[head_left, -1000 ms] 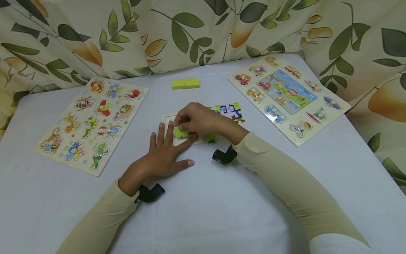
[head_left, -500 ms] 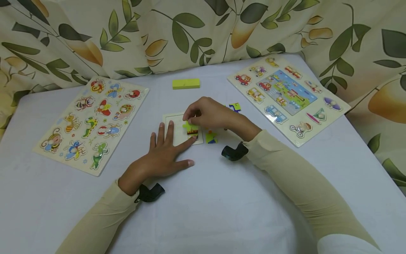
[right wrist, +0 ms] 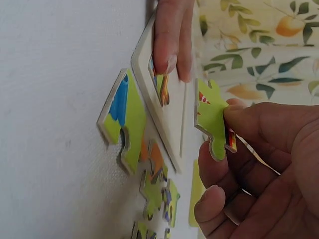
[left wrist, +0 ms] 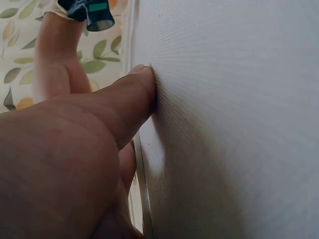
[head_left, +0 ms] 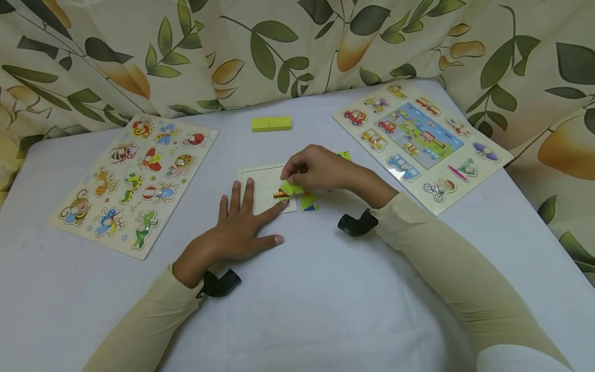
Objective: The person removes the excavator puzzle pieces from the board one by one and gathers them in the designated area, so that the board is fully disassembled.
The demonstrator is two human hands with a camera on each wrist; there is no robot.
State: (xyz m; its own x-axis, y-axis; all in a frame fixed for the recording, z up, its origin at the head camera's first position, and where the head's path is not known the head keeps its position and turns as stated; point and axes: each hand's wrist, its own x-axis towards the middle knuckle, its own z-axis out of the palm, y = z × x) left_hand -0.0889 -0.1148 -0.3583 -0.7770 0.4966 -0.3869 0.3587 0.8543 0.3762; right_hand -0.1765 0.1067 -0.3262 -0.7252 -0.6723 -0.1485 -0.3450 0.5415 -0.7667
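Note:
My right hand [head_left: 321, 168] pinches a green jigsaw piece [right wrist: 212, 117] between thumb and fingers, tilted above the small puzzle tray [head_left: 261, 173]. A second edge with dark and red stripes shows behind that piece; whether it is a separate piece I cannot tell. My left hand [head_left: 234, 227] lies with fingers spread over the tray's lower left. One of its fingers rests on a piece [right wrist: 162, 89] in the tray's corner, seen in the right wrist view. Its thumb touches the tablecloth in the left wrist view. Beside the tray lies a loose green-and-blue piece [head_left: 309, 202].
Several more loose pieces [right wrist: 152, 194] lie beyond it, partly hidden by my right hand in the head view. A yellow-green block [head_left: 271, 124] sits behind the tray. An insect peg board [head_left: 135, 181] is at left, a vehicle board [head_left: 420, 147] at right.
My right hand has moved right across the tray with the green jigsaw piece, which now tilts differently in the fingers. My left hand has stayed in place.

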